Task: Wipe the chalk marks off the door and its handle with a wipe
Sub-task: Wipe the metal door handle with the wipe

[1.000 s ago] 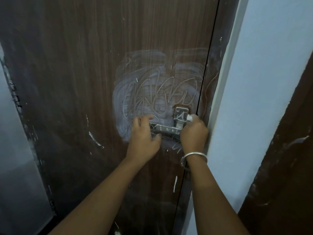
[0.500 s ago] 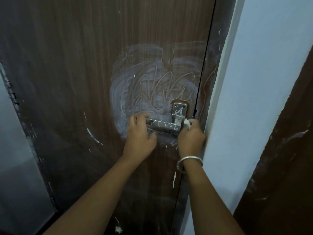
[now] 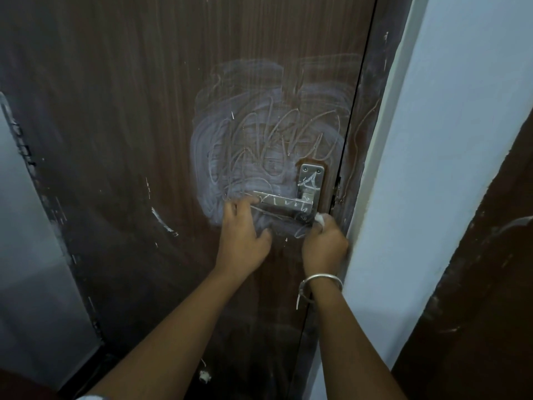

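Chalk marks (image 3: 259, 145) spread as a smeared pale cloud with looping scribbles over the brown door (image 3: 115, 111), above and to the left of the metal handle (image 3: 285, 202). More strokes cross the lever and its backplate (image 3: 311, 183).

The left hand (image 3: 245, 235) reaches up with its fingertips hooked over the lever's free end and the thumb apart below, most likely to steady the lever against rubbing. The right hand (image 3: 324, 243), a bangle (image 3: 321, 280) on its wrist, is bunched into a fist round a small white wipe (image 3: 320, 219). The wad pokes out at the top and touches the backplate's lower corner, close to the pale wall (image 3: 447, 140). Balling it tight probably gives a firm pad for the narrow metal.

The handle looks like the step in hand, and none of it is clean yet — nor is most of the door.
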`<state>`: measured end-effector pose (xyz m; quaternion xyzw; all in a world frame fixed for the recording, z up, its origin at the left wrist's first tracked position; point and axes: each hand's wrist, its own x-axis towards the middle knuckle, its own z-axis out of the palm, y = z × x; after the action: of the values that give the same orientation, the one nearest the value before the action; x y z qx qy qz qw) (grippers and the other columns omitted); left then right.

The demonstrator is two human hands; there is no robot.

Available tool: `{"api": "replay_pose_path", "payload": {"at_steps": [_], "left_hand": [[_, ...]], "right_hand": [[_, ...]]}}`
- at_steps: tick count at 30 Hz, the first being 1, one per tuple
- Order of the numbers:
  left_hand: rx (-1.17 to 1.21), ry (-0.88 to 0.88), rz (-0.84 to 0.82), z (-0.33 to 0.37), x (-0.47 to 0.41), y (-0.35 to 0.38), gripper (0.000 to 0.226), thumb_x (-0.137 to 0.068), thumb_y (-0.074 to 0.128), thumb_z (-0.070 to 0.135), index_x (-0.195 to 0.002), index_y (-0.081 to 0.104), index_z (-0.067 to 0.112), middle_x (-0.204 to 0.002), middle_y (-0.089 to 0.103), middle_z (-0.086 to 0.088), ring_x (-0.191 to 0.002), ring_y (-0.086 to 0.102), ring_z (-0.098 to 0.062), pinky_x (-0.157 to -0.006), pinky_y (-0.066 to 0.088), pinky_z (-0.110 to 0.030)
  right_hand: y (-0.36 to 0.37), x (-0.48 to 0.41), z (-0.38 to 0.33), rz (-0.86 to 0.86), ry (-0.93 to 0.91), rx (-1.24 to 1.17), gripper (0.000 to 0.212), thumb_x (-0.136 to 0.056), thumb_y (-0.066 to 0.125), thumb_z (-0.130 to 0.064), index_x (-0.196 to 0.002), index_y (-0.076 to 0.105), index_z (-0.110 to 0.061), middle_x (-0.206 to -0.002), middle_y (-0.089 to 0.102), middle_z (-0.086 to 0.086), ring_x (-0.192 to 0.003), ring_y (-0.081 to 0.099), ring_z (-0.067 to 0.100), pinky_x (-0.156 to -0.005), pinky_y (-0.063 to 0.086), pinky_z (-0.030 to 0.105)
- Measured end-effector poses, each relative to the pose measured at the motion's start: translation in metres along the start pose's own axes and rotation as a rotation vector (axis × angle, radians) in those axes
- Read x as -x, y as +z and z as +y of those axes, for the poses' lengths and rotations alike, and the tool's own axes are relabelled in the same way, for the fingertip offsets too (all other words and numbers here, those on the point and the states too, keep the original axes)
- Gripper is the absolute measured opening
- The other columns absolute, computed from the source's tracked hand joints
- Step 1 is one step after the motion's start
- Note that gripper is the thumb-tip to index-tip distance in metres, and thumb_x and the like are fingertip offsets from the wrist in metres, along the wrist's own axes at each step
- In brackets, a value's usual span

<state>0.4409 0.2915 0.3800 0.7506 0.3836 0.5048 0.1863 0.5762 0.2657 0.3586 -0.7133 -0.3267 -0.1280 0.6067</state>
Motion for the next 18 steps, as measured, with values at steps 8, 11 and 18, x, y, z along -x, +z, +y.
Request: {"api": "replay_pose_path", "payload": {"at_steps": [8,11,18], "left_hand": [[0.009,-0.043,-0.015,-0.006,0.007,0.002,0.054,-0.074,0.068,0.007,-0.122,0.045,0.016,-0.123,0.035,-0.002,-0.105,0.037,-0.008,-0.087,0.031,-0.017],[0.013,-0.065,-0.025,-0.009,0.007,0.001,0.054,-0.074,0.068,0.007,-0.123,0.045,0.016,-0.125,0.036,-0.005,-0.11,0.041,-0.013,-0.088,0.031,-0.017],[0.016,-0.079,-0.05,-0.012,0.008,0.002,0.053,-0.074,0.067,0.005,-0.121,0.045,0.015,-0.117,0.031,0.005,-0.113,0.042,-0.016,-0.091,0.03,-0.016]], "right_hand": [[0.025,0.006,-0.001,0.089,0.619,-0.713,0.02,-0.085,0.058,0.004,-0.104,0.065,0.006,-0.085,0.066,0.016,-0.067,0.062,0.019,-0.063,0.054,0.026],[0.031,0.008,-0.01,0.118,0.834,-0.996,0.017,-0.087,0.055,0.008,-0.102,0.062,0.008,-0.079,0.061,0.01,-0.064,0.056,0.013,-0.054,0.05,0.014],[0.034,0.016,-0.035,-0.025,1.099,-1.384,0.021,-0.089,0.049,0.012,-0.077,0.054,-0.004,-0.081,0.055,0.009,-0.073,0.054,0.014,-0.064,0.049,0.02]]}}
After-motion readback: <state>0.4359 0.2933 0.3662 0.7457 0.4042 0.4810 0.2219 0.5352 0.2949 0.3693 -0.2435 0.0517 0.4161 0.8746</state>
